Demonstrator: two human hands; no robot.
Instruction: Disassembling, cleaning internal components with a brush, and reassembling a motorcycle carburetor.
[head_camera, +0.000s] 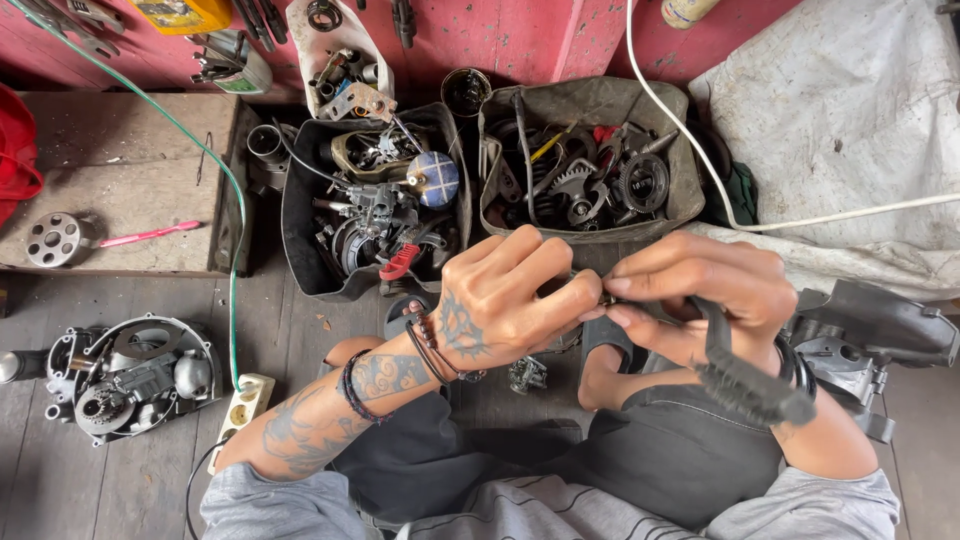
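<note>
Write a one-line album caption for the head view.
Left hand and right hand, gripping a black brush, pinch a small part above two bins of engine parts.

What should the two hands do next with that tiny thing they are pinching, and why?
Probably keep pinching and turn it toward the camera. The left hand and right hand meet fingertip to fingertip around a small part, mostly hidden, while a black brush hangs unused.

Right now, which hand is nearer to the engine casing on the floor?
Left. The left hand is at centre, with the engine casing out beyond its forearm; the right hand sits farther off, on the opposite side.
</note>
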